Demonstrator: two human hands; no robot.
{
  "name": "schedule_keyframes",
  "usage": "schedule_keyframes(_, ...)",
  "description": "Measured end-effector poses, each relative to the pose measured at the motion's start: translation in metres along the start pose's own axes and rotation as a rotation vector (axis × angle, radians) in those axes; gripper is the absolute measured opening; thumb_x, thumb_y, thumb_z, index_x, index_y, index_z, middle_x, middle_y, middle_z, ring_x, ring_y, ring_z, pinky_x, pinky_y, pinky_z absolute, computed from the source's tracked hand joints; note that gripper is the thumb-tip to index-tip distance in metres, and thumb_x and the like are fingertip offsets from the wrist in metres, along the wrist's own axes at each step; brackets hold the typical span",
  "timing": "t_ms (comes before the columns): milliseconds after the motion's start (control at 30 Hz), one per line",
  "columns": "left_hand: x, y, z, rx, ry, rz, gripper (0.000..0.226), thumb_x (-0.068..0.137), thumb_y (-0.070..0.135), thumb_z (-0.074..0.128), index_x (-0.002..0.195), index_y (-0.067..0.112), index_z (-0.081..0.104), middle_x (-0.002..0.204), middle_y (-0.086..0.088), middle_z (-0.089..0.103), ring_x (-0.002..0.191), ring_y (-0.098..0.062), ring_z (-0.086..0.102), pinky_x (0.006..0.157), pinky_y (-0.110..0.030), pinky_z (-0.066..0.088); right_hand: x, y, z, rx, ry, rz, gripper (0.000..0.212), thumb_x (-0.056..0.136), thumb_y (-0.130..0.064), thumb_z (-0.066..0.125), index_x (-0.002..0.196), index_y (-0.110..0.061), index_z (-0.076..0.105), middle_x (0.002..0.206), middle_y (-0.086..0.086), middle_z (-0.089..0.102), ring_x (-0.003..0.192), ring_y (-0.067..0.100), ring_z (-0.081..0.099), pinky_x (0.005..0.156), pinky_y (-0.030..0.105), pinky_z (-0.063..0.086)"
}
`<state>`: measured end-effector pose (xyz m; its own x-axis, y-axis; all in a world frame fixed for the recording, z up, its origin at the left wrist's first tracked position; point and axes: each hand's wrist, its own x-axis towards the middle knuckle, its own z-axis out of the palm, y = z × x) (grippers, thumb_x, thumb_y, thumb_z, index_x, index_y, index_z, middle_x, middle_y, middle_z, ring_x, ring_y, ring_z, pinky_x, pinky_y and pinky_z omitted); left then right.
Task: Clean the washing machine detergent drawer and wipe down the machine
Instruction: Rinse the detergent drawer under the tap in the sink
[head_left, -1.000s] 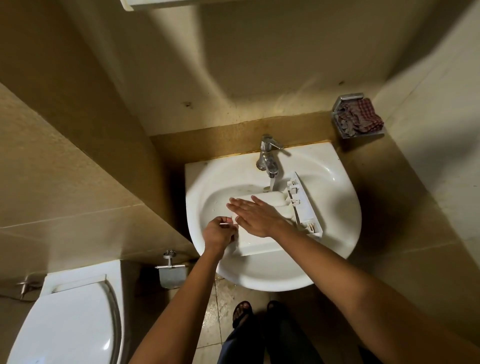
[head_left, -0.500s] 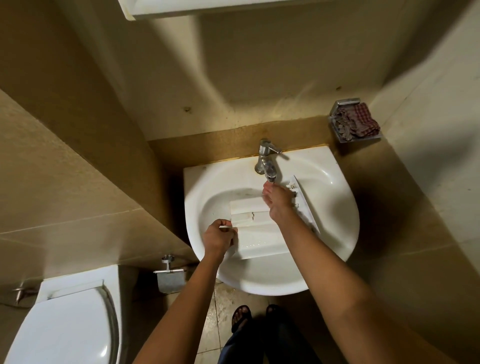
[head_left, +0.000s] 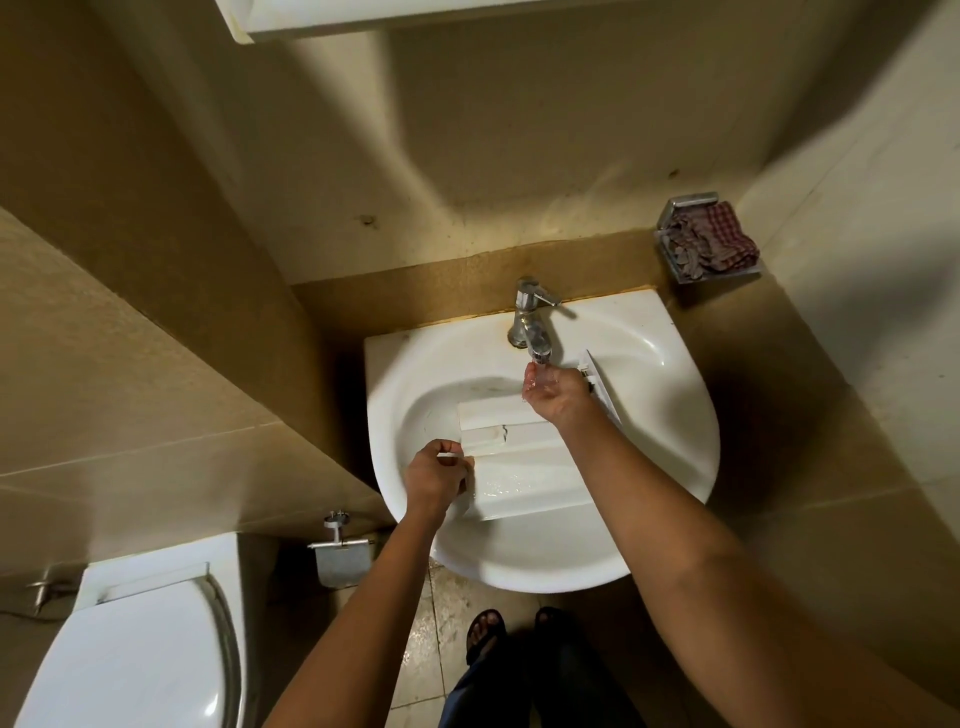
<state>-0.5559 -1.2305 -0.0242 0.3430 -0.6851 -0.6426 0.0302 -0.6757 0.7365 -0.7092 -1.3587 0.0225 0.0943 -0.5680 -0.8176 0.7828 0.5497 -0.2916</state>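
Cupping my right hand (head_left: 553, 395) palm-up under the tap (head_left: 532, 322), I catch the water (head_left: 538, 383) in slack, slightly bent fingers that hold nothing solid. My left hand (head_left: 434, 478) is curled on the near-left end of the drawer (head_left: 519, 467) and holds it down. A thin white sliver shows at my thumb, and I cannot tell whether it belongs to the drawer or is something separate.

The drawer lies in the bowl of the sink (head_left: 670, 467), set crosswise. Its long side runs left to right with a slight slant, and its front panel (head_left: 602, 387) stands on edge at the right, just behind my right wrist. What matters for the next move is that the drawer sits directly below and toward me from the cupped hand. My right forearm already crosses over its right part. I judge that a short tip of the palm toward myself would spill the water onto the ribbed top face. The right hand is the nearer one for rinsing or rubbing, while the left one steadies the far end.

I can read no brand, label or lettering on the drawer, the tap or the sink. A checked cloth (head_left: 717, 239) sits in a wall holder off to the right, well apart from both hands.
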Motion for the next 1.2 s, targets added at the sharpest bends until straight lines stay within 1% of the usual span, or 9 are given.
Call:
schedule_keyframes(333,-0.008,0.004,-0.001,0.01,0.005,0.004,0.025,0.086,-0.01,0.058,0.079,0.014,0.059,0.072,-0.006,0.063,0.06,-0.016,0.055,0.06,-0.026,0.051,-0.055,-0.002,-0.027,-0.09,-0.107,0.153,0.023,0.09,0.0,0.038,0.072,-0.003,0.052,0.058,0.008,0.057,0.063,0.017,0.049,0.059,0.021,0.04)
schedule_keyframes(467,-0.01,0.005,-0.003,-0.006,-0.001,-0.009,0.023,0.086,-0.011,0.057,0.083,0.012,0.059,0.076,-0.007,0.064,0.064,-0.017,0.057,0.06,-0.027,0.054,-0.088,-0.012,-0.041,-0.633,-0.082,0.068,0.024,0.093,-0.001,0.04,0.079,0.0,0.059,0.072,0.014,0.066,0.071,0.022,0.061,0.065,0.027,0.053)
schedule_keyframes(667,-0.014,0.007,-0.002,-0.042,-0.011,-0.013,0.022,0.087,-0.009,0.06,0.084,0.012,0.058,0.077,-0.007,0.063,0.068,-0.017,0.057,0.064,-0.029,0.054,-0.111,-0.019,-0.057,-1.801,-0.09,-0.21,0.021,0.096,-0.015,0.041,0.084,-0.016,0.057,0.091,0.006,0.057,0.084,0.018,0.054,0.079,0.03,0.045)
schedule_keyframes(733,-0.016,0.008,-0.002,-0.046,-0.012,-0.012,0.022,0.086,-0.01,0.061,0.083,0.012,0.058,0.076,-0.006,0.064,0.069,-0.017,0.058,0.061,-0.027,0.054,-0.11,-0.003,-0.064,-2.131,-0.108,-0.385,0.032,0.099,-0.025,0.032,0.108,-0.013,0.059,0.117,0.01,0.058,0.107,0.023,0.054,0.088,0.032,0.039)
schedule_keyframes(800,-0.018,0.01,-0.002,-0.053,-0.012,-0.006,0.02,0.086,-0.009,0.061,0.085,0.011,0.058,0.074,-0.004,0.064,0.068,-0.016,0.059,0.055,-0.023,0.054,-0.101,0.026,-0.078,-2.274,-0.094,-0.434,0.051,0.102,-0.032,0.028,0.142,0.0,0.032,0.152,0.019,0.026,0.14,0.031,0.026,0.11,0.038,0.024)
schedule_keyframes(900,-0.02,0.013,-0.002,-0.062,-0.013,-0.004,0.017,0.086,-0.009,0.062,0.087,0.009,0.059,0.073,-0.005,0.064,0.063,-0.015,0.059,0.046,-0.018,0.052,-0.082,0.082,-0.097,-2.35,0.121,-0.609,0.072,0.101,-0.04,0.024,0.147,0.01,0.0,0.154,0.029,-0.01,0.144,0.04,-0.01,0.117,0.047,-0.009)
schedule_keyframes(1000,-0.018,0.014,-0.002,-0.054,-0.007,-0.003,0.016,0.085,-0.006,0.064,0.087,0.009,0.061,0.073,-0.007,0.064,0.063,-0.017,0.058,0.047,-0.018,0.052,-0.076,0.113,-0.093,-2.21,0.197,-0.796,0.072,0.091,-0.038,0.025,0.14,0.015,0.026,0.149,0.035,0.015,0.142,0.045,0.013,0.118,0.052,0.001)
schedule_keyframes(1133,-0.021,0.015,-0.005,-0.075,-0.035,0.001,0.015,0.085,-0.005,0.064,0.087,0.01,0.061,0.073,-0.011,0.065,0.064,-0.019,0.062,0.05,-0.018,0.054,-0.07,0.136,-0.1,-2.386,-0.197,-0.901,0.067,0.088,-0.037,0.025,0.135,0.005,0.047,0.144,0.024,0.04,0.137,0.033,0.035,0.114,0.043,0.03)
schedule_keyframes(1200,-0.021,0.014,-0.006,-0.093,-0.044,-0.004,0.017,0.085,-0.008,0.063,0.087,0.009,0.061,0.074,-0.011,0.064,0.064,-0.018,0.061,0.05,-0.019,0.054,-0.064,0.122,-0.111,-2.443,-0.276,-0.961,0.062,0.09,-0.037,0.028,0.137,-0.001,0.048,0.145,0.017,0.042,0.137,0.026,0.038,0.113,0.04,0.028)
